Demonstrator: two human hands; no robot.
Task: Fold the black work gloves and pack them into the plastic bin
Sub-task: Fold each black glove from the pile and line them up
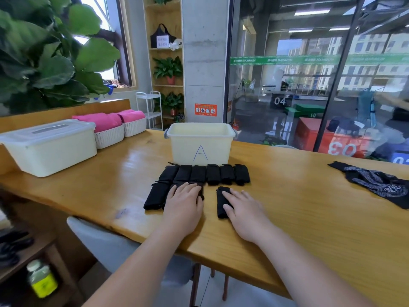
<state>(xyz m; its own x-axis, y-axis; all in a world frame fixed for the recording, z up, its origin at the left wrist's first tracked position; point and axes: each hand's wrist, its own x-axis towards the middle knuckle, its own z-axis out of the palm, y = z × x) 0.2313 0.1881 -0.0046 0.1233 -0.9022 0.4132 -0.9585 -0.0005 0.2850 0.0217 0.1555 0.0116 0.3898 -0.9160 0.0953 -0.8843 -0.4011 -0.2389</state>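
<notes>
So we're resting both hands flat with straight fingers, left hand (pixel 183 203) on the near-row folded gloves (pixel 155 196), right hand (pixel 242 209) on one separate folded glove (pixel 220 202). The plastic bin (pixel 188 149) is sitting at 12 o'clock just behind the far row (pixel 205 173), with unfolded gloves (pixel 376 182) lying at 3 o'clock.

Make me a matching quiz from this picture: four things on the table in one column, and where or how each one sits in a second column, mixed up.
1. bin marked A
2. lidded bin
3. unfolded gloves
4. pink towels

a. in white baskets
b. spread flat at the right end of the table
c. closed, at the left end
d. open, right behind the folded gloves

Pairs: 1-d, 2-c, 3-b, 4-a.
</notes>
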